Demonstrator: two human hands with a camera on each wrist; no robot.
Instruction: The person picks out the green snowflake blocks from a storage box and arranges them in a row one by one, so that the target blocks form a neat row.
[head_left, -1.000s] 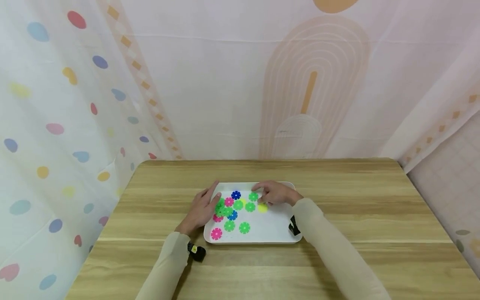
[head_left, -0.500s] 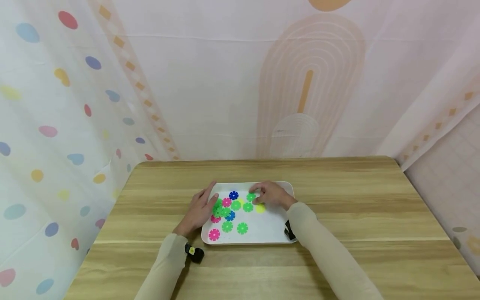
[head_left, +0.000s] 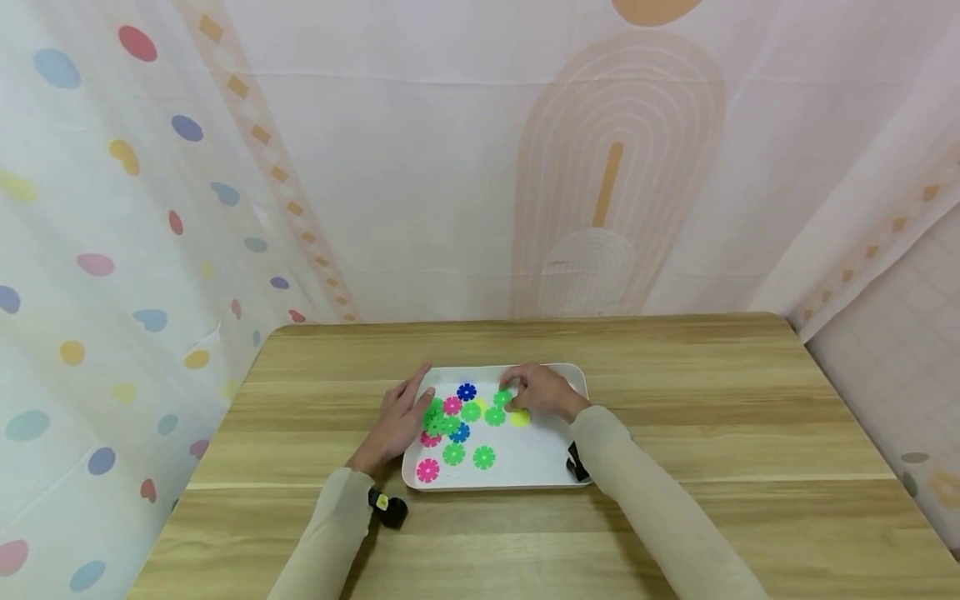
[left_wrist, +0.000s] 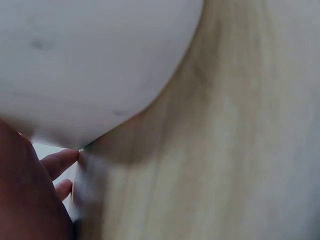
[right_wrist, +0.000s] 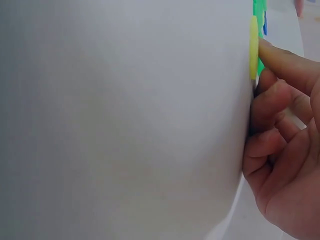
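Green snowflake disc (head_left: pixel 503 398) near the tray's (head_left: pixel 547 467) far edge is pinched by the right hand (head_left: pixel 542 392), while the flat, open-fingered left hand (head_left: pixel 397 421) steadies the tray's left edge.

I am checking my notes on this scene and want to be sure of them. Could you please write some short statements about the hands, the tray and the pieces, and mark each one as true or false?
1. The white tray lies on a wooden table. True.
2. The tray holds only blue pieces. False: green, pink, blue and yellow pieces lie in it.
3. The right hand is over the far part of the tray, at a green piece. True.
4. The left hand is lifted high above the table. False: it rests low at the tray's left edge.
5. A yellow piece lies beside the right hand. True.
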